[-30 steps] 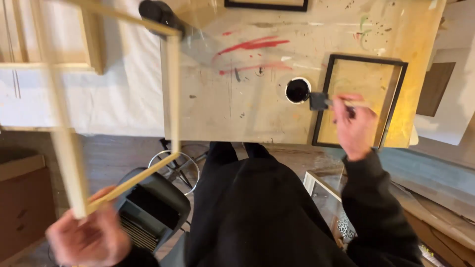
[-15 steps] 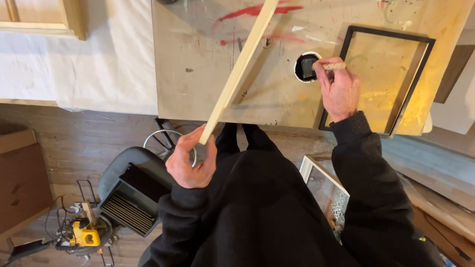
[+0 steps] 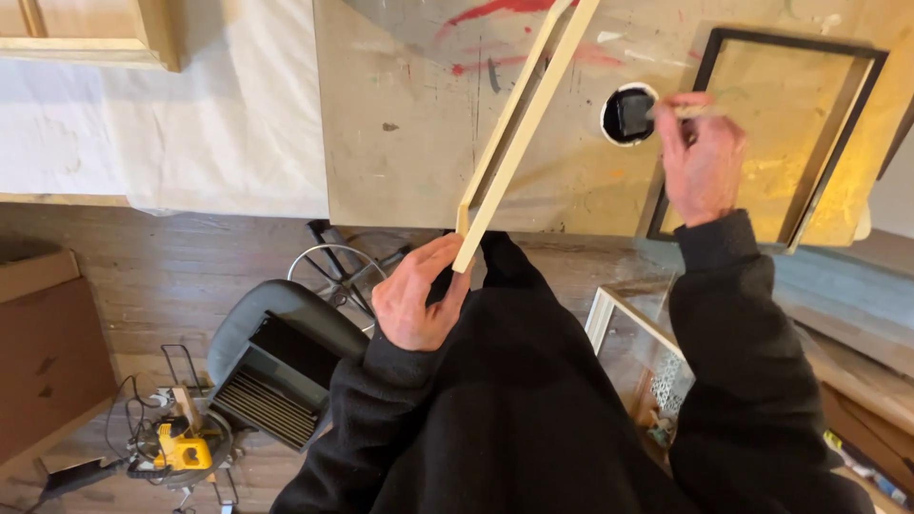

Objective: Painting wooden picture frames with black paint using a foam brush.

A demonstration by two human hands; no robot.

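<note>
The left hand gripped the near corner of a pale wooden frame, fingers closed round the end of its rail, while the right hand pinched a brush whose dark head sat in a small round pot of black paint set on the table. The step in hand looked like loading the brush while keeping the frame steady, and doing it well would call for a firm hold low on the rail so the far end did not swing over the wet pot, and for wiping the head on the pot's rim so no drip fell on the table. The frame was seen nearly edge-on, so it read as two thin parallel rails; its long axis ran from the left hand at the table's near edge up and away to the right, tilted, its far end leaving the view at the top. It lay just left of the pot, apart from it. A black frame lay flat beyond the right hand.
</note>
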